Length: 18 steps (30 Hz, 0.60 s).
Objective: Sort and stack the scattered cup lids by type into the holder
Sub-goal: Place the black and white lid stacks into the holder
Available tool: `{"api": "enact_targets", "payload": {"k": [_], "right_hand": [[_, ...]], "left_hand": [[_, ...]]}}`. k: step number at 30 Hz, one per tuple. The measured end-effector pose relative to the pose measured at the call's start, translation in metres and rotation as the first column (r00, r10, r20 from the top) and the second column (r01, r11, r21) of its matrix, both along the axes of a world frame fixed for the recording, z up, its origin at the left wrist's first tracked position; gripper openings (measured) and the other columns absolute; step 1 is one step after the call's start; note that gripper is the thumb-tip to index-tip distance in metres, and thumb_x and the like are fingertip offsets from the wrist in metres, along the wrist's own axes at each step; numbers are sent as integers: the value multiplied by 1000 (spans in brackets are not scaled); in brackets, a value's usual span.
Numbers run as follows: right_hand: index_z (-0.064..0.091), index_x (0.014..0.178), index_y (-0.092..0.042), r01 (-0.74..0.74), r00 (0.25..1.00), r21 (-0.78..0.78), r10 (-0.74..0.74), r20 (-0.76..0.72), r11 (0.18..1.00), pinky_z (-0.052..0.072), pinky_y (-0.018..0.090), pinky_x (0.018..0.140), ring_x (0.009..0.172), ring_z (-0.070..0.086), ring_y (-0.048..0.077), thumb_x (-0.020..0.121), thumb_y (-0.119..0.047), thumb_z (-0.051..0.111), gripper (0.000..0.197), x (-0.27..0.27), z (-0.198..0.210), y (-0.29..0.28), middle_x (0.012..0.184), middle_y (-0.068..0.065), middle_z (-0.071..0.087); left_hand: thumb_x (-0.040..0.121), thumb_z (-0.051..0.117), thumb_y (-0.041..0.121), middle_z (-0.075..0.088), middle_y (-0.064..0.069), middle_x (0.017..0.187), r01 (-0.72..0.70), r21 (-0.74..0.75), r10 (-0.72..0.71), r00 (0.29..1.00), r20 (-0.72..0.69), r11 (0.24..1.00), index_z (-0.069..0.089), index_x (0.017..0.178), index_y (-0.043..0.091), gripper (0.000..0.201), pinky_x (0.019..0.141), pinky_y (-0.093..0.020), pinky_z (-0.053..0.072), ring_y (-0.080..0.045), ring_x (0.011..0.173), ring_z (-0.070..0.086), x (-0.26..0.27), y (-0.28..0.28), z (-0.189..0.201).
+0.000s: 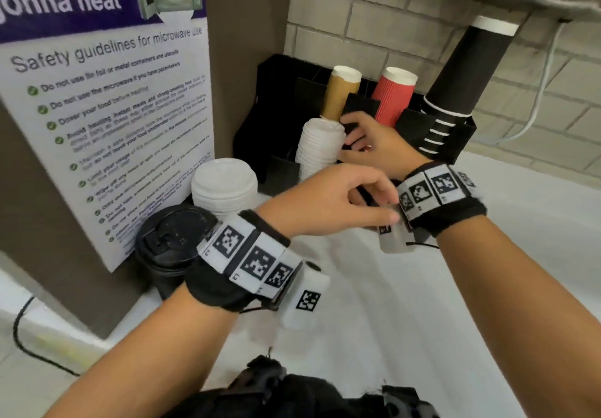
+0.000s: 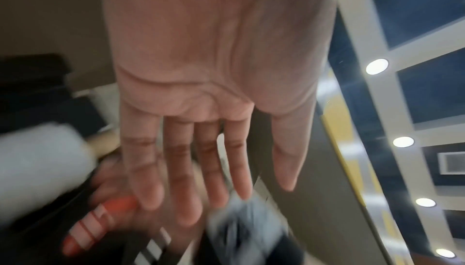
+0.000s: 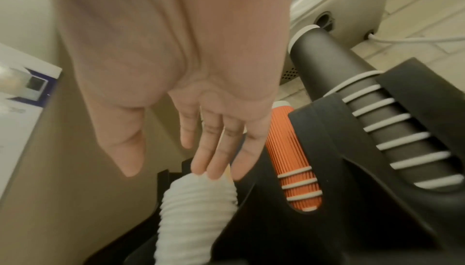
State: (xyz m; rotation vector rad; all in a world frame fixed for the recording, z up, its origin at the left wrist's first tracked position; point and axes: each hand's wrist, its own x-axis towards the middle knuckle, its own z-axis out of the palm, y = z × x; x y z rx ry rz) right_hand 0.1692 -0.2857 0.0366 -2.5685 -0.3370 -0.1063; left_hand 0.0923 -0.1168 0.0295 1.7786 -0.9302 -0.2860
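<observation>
A black holder (image 1: 276,92) stands against the brick wall. A tall stack of white lids (image 1: 320,147) leans in its front left slot. My right hand (image 1: 362,136) reaches to that stack, and in the right wrist view its straight fingers (image 3: 214,160) touch the top of the white lids (image 3: 198,201). It holds nothing. My left hand (image 1: 341,199) hovers just before the right wrist, its fingers (image 2: 181,169) straight and empty. A second stack of white lids (image 1: 224,186) and a stack of black lids (image 1: 175,242) stand on the counter at the left.
Stacks of brown cups (image 1: 341,95), red cups (image 1: 393,95) and black cups (image 1: 461,73) lean out of the holder's rear slots. A microwave safety poster (image 1: 107,125) covers the panel on the left. The white counter (image 1: 422,320) runs to the right.
</observation>
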Motion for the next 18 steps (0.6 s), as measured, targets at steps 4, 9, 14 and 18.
{"api": "enact_targets", "payload": {"k": [4,9,14,18], "right_hand": [[54,123,-5,-87,982,-33,80,-169,996,46,30,95,108,59,27,86,-12,68,40,-34,-32,12,115,13,61],[51,120,-39,-305,792,132,328,-515,943,48,26,96,113,55,6,75,-32,80,54,-79,-74,61,119,-10,58],[33,144,-24,-370,719,246,443,-535,896,42,27,103,129,43,8,78,-30,77,79,-99,-95,109,143,-7,43],[37,128,-25,-343,810,275,431,-398,898,43,5,77,102,49,-9,76,-24,81,69,-101,-98,134,114,-19,50]], "left_hand": [[88,70,23,67,10,93,-103,91,87,982,165,991,70,95,13,13,72,-13,47,4,80,63,-6,28,34],[87,69,32,65,10,93,-415,312,293,882,369,855,69,94,18,16,66,-13,42,5,78,56,-6,73,43],[84,66,43,59,5,106,-563,581,389,826,408,588,61,104,21,30,74,-27,39,-13,90,54,-17,110,29],[83,70,42,60,-2,111,-550,697,402,829,389,460,59,116,17,43,79,-32,42,-21,101,56,-26,121,18]]}}
